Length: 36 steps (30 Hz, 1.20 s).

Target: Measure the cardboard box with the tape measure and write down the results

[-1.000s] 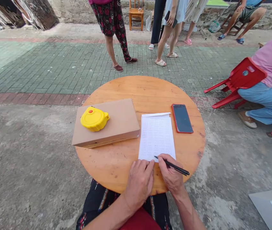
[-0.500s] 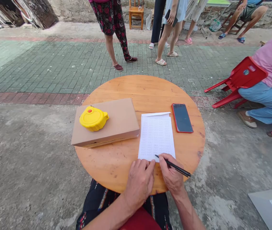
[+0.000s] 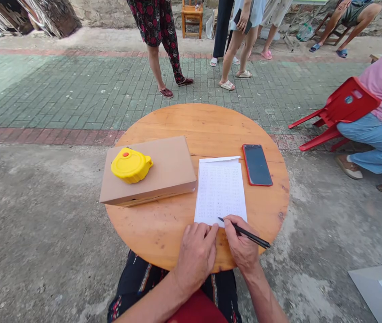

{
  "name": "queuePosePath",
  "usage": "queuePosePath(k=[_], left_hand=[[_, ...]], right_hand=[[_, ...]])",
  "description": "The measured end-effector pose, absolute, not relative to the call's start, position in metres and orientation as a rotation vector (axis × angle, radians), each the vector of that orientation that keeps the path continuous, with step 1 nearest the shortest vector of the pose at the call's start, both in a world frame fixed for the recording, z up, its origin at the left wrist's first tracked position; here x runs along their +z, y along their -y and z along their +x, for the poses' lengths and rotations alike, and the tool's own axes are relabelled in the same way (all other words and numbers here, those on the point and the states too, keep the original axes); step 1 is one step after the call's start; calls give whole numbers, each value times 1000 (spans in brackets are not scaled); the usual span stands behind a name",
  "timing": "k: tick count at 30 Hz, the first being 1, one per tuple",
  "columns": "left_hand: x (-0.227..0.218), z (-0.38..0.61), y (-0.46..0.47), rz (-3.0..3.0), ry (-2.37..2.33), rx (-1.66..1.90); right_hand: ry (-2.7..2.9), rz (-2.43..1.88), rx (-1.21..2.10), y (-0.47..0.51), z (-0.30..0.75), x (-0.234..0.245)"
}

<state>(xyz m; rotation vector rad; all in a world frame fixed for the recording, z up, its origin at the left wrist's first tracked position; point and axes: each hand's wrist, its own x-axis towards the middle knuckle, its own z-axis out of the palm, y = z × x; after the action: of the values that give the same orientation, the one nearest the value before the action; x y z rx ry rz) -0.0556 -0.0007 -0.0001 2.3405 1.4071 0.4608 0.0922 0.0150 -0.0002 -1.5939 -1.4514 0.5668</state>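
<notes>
A black pen (image 3: 249,235) is pinched in my right hand (image 3: 242,244), its tip at the lower part of a white sheet of paper (image 3: 220,190). Rows of small marks cover most of that sheet, too small to read. My left hand (image 3: 197,251) lies on the table edge with its fingers stretched forward, the fingertips touching the paper's bottom edge. To the left of the paper is a brown cardboard box (image 3: 169,161), and a yellow tape measure case (image 3: 130,166) with a red button rests on top of it.
A phone with a red rim (image 3: 257,164) lies right of the paper on the round wooden table (image 3: 197,121). Beyond it, several people stand on green paving. At right, a person in pink sits on a red plastic chair (image 3: 349,103). A grey-white box (image 3: 379,285) stands lower right.
The view has shifted very slightly. Both hands, the pen and the paper keep nearly the same places.
</notes>
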Motion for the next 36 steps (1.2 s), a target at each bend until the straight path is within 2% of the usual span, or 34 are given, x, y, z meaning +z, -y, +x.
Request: queuePosePath(k=[19, 36], left_hand=[[1, -54, 1, 2352, -1418, 462], [1, -53, 0, 2316, -1425, 475]], right_hand=[[1261, -1620, 655, -8, 96, -17], [1414, -1589, 533, -15, 93, -4]])
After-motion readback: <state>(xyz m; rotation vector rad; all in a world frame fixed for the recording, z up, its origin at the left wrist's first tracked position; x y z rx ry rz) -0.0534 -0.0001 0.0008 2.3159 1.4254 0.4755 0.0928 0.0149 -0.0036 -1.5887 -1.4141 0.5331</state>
